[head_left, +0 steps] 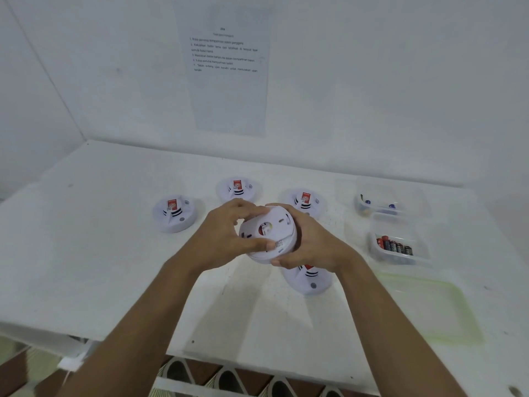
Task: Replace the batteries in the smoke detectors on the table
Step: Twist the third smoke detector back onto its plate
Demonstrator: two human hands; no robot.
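A white surface (108,253) fills the lower view, meeting white walls at the back and left; its near edge runs under both forearms. A printed sheet (226,70) hangs on the back wall. At the right lies a pale green-rimmed lid (446,308), with open room on the left half. Beyond it sit two clear tubs: the nearer tub (400,247) holds a row of batteries (395,246), the farther tub (380,202) a few small items. Both hands clasp one smoke detector (267,234) above the middle, its round back tilted towards the camera: the left hand (223,233) wraps the left rim, the right hand (309,242) the right. Four more detectors rest face up: left (174,214), rear (239,189), rear right (305,200), and one near (309,279), partly hidden under the right wrist.
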